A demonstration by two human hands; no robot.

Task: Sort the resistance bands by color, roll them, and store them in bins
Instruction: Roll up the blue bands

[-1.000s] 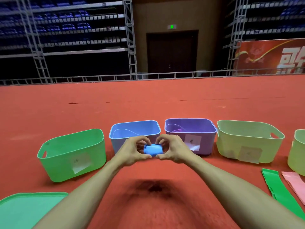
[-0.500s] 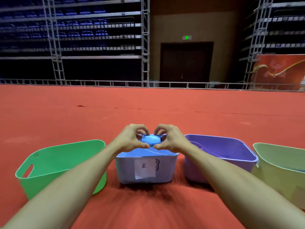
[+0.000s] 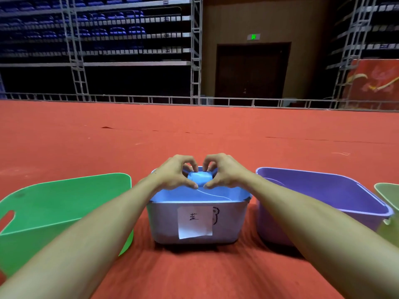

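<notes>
Above the blue bin [image 3: 224, 223], left hand [image 3: 172, 175] and right hand [image 3: 226, 173] pinch a rolled blue band [image 3: 199, 179] between curled fingers and thumbs. Green bin [image 3: 54, 203] left, purple bin [image 3: 319, 195] right.

Four bins stand in a row on the floor [image 3: 194, 130]: the labelled bin [image 3: 164, 223] in the middle, a second bin [image 3: 54, 203] just left of it, a third bin [image 3: 323, 197] just right of it, and a fourth bin [image 3: 386, 193] beside the third at the right edge. The rolled band [image 3: 199, 179] sits between the left hand [image 3: 172, 175] and right hand [image 3: 224, 174], over the rear of the labelled bin, whose paper label [image 3: 195, 222] hangs on its near wall. Far behind, a railing [image 3: 151, 98] runs along the floor's back edge, with seating racks [image 3: 108, 35] behind it on the left.
</notes>
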